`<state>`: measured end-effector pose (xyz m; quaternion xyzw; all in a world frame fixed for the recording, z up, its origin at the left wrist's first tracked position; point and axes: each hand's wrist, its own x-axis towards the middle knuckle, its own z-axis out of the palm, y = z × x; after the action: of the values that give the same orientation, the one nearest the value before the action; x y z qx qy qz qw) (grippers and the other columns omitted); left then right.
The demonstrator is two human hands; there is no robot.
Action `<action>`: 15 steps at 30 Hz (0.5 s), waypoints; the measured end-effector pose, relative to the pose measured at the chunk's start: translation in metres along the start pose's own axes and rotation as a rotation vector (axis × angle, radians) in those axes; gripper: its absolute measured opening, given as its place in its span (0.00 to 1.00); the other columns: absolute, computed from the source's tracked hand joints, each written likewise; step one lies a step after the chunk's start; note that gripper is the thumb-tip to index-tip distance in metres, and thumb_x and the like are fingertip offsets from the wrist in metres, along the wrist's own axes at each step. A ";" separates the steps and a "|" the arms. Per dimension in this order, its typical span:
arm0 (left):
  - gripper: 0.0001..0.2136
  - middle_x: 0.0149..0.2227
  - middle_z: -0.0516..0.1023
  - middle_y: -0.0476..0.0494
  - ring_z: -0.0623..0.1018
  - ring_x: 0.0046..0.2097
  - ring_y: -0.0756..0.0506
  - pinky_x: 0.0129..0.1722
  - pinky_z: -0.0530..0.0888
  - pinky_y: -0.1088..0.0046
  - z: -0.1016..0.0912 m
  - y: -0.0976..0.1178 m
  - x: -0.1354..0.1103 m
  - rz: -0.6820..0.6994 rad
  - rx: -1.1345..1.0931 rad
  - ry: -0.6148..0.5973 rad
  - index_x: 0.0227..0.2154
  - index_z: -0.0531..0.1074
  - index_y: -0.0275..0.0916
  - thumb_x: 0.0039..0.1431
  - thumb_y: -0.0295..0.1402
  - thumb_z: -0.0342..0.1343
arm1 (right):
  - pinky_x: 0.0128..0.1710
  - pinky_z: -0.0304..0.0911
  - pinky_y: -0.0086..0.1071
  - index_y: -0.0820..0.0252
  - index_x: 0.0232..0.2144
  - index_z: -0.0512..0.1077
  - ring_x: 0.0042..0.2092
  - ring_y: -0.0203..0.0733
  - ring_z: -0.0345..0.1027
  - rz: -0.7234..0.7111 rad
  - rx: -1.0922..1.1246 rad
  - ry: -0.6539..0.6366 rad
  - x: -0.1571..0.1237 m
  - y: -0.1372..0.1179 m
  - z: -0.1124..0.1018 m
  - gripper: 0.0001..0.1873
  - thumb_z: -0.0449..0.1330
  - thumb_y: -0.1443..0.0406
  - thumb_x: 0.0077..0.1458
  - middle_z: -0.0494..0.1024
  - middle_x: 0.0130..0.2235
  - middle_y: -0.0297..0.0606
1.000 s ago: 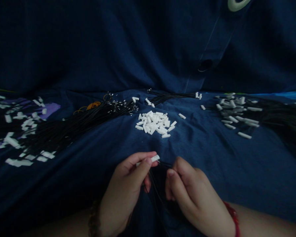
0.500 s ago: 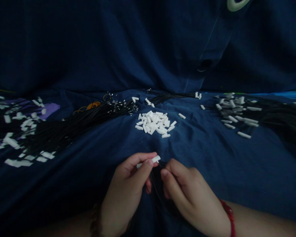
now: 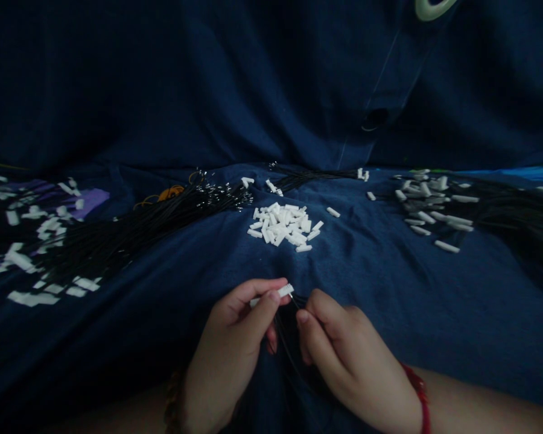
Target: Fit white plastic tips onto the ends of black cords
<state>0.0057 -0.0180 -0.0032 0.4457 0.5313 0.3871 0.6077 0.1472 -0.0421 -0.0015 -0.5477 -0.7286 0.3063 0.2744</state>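
Note:
My left hand pinches a small white tube between thumb and fingertips. My right hand is close beside it, its thumb and forefinger pinching thin black cords. These cords hang down between my hands into the dark folds of the cloth. The cord tips reach toward the white tube, but in this dim light I cannot tell whether any cord enters it.
A heap of white tubes lies on the dark blue cloth ahead of my hands. Black cord bundles with metal clasps stretch to the left. More white tubes lie at right, and others lie scattered at left.
My right hand has moved left, closer to my left hand, bringing the black cords nearer the white tube. My left hand has barely moved.

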 end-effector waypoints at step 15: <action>0.06 0.18 0.68 0.55 0.66 0.20 0.56 0.19 0.64 0.84 0.002 0.006 -0.004 0.062 0.096 -0.073 0.32 0.73 0.39 0.52 0.32 0.53 | 0.21 0.51 0.25 0.60 0.24 0.60 0.21 0.31 0.60 -0.027 0.089 0.019 -0.001 0.005 0.000 0.13 0.44 0.64 0.59 0.65 0.20 0.30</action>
<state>0.0069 -0.0203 0.0039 0.5043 0.5126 0.3636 0.5922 0.1502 -0.0422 -0.0054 -0.5278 -0.7190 0.3296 0.3097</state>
